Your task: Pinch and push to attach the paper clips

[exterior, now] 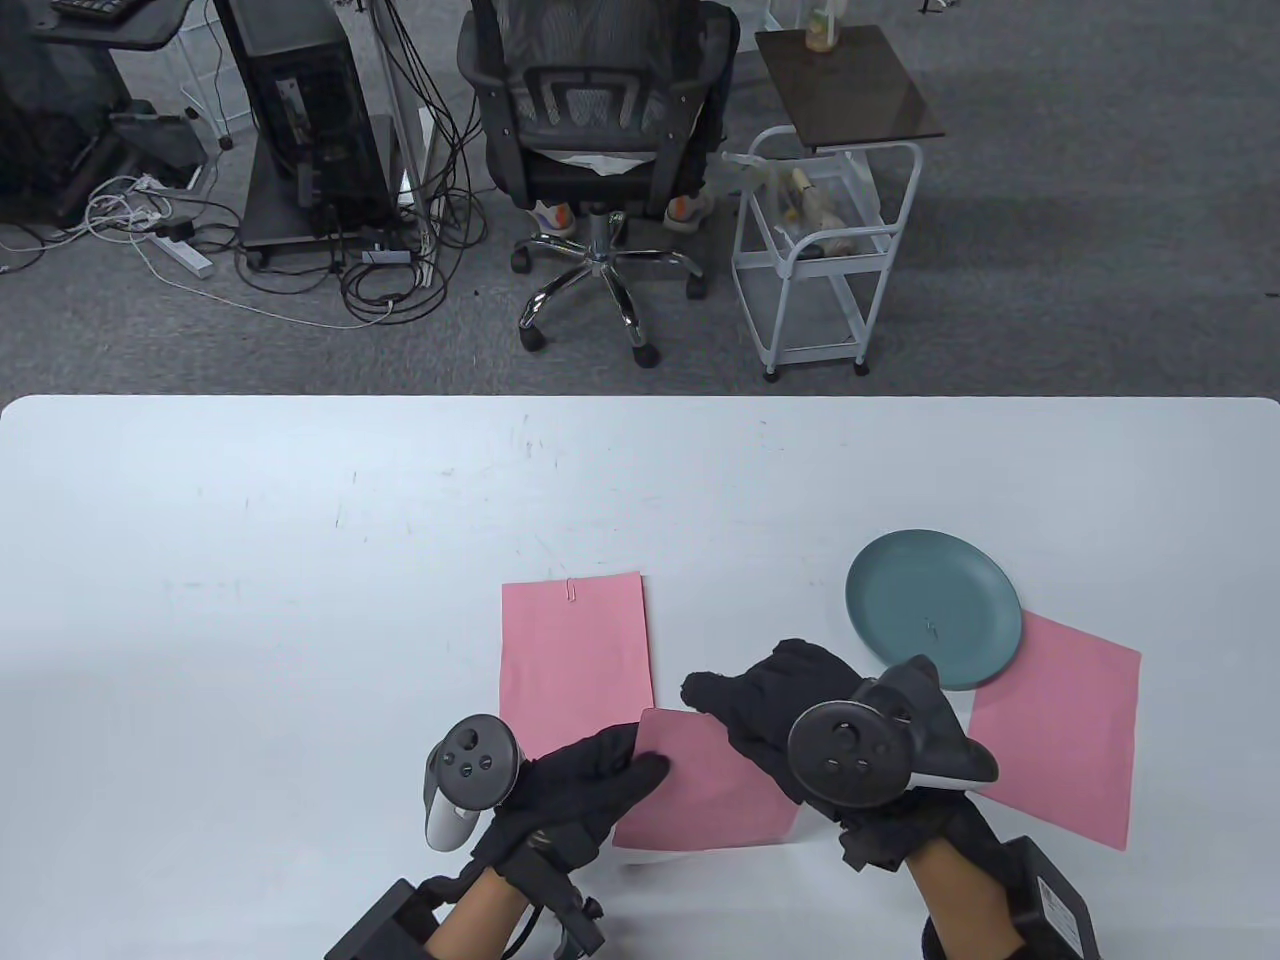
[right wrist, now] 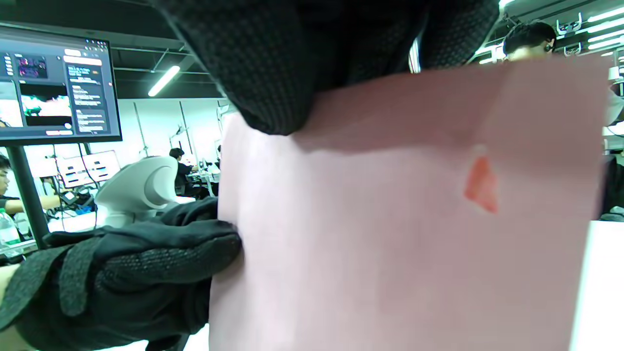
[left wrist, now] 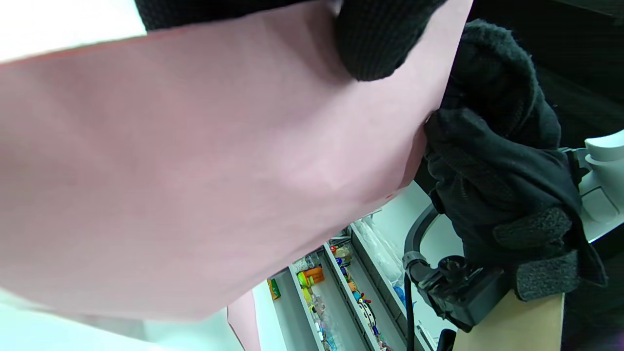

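A pink paper sheet [exterior: 700,790] is held up off the white table [exterior: 300,560] between both hands. My left hand [exterior: 645,762] grips its left edge, with a finger [left wrist: 380,44] lying on the sheet [left wrist: 195,170]. My right hand [exterior: 706,692] pinches its far top edge; the fingers [right wrist: 273,73] close over the sheet [right wrist: 390,243]. Whether a clip is under them is hidden. A second pink sheet [exterior: 572,660] lies flat to the left with a paper clip [exterior: 571,590] on its top edge. A small clip [exterior: 932,630] lies on a teal plate [exterior: 900,580].
A third pink sheet [exterior: 1060,745] lies at the right, its corner under the teal plate. Beyond the table's far edge stand an office chair [exterior: 600,150] and a white cart [exterior: 825,260].
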Tool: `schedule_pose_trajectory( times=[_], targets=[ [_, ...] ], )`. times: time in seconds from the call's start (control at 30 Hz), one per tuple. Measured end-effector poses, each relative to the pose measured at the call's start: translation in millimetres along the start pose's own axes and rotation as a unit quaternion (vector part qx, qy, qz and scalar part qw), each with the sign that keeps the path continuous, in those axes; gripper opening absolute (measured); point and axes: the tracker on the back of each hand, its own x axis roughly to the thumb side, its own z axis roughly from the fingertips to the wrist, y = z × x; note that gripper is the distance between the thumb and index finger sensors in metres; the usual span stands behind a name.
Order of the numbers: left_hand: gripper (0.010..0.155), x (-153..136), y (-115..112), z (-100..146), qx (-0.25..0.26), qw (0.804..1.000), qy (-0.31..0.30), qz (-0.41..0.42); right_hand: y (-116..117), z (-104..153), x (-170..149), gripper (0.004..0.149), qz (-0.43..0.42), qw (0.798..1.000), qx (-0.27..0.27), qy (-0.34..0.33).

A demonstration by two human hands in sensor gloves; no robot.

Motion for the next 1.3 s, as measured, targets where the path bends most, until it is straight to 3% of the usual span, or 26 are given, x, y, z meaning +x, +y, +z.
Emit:
schedule_pose_trajectory(
  times=[0.23,0.4,0.53,0.67,1.03,1.3],
  targets=[
    [0.040,2.5,-0.8,-0.1,-0.006,1.000,-0.009,0.004,1.2,-1.2,-2.0,0.061,-0.010,1.000,0.009,-0.001],
    [0.040,4.6,1.1,0.6,0.002,1.000,-0.016,0.013,-2.2,1.6,-19.4,0.063,-0.092,0.996,-0.002,0.006],
    [0.041,5.8,2.0,1.5,0.013,1.000,-0.018,0.010,0.1,4.2,-39.3,0.055,-0.177,0.983,-0.017,0.038],
    [0.041,5.1,2.3,1.6,0.021,1.000,-0.019,0.011,6.9,2.0,-47.5,0.047,-0.226,0.973,0.012,0.044],
    [0.045,2.7,-2.2,0.0,-0.017,0.997,-0.033,0.067,9.3,-0.8,-41.0,0.039,-0.184,0.982,0.023,0.025],
    [0.043,3.3,-3.3,0.9,-0.011,0.997,-0.030,0.068,10.5,-1.9,-34.6,0.040,-0.175,0.984,0.019,0.007]
  ],
)
